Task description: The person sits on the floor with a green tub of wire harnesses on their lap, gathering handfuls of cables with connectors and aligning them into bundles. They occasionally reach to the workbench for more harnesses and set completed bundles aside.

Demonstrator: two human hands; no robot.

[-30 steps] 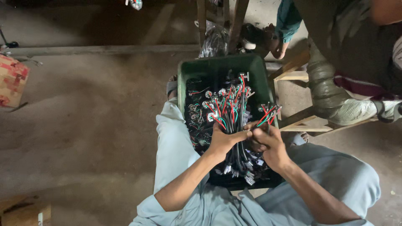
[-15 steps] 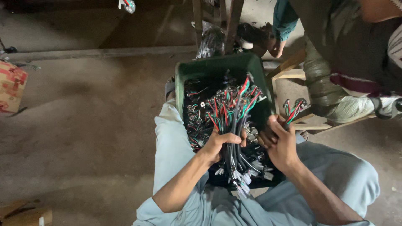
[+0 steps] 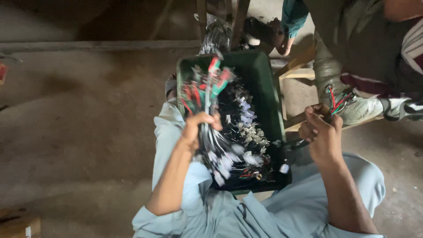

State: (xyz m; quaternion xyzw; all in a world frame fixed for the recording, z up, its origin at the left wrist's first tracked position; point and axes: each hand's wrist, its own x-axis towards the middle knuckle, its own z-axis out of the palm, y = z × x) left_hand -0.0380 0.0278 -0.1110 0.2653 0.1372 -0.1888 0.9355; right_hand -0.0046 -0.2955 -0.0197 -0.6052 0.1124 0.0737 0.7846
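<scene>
Gripping a thick bundle of wire harnesses (image 3: 203, 94), the left hand (image 3: 199, 128) is fisted tight around its middle — red, green and white connector ends fan out above the fist, blurred, and pale plug ends trail below it over the lap. That bundle sits over the left side of the green plastic crate (image 3: 264, 94), which rests on the person's lap in light blue clothing (image 3: 352, 185). Inside the crate: a tangled heap of more dark wires and small connectors (image 3: 246, 132), too jumbled to count.

The right hand (image 3: 320, 132) is off to the right of the crate, past its rim, fingers curled shut on a small bunch of wires (image 3: 335, 102) with red and green strands poking out the top; dark leads run from under that hand back toward the crate's lower right corner. The two hands are well apart, the crate between them.

Another person sits at upper right — dark trousers, a pale shoe (image 3: 363, 110) just beside the right hand. A wooden frame (image 3: 294, 75) stands between the crate and that shoe. Bare concrete floor (image 3: 88, 110) on the left.
</scene>
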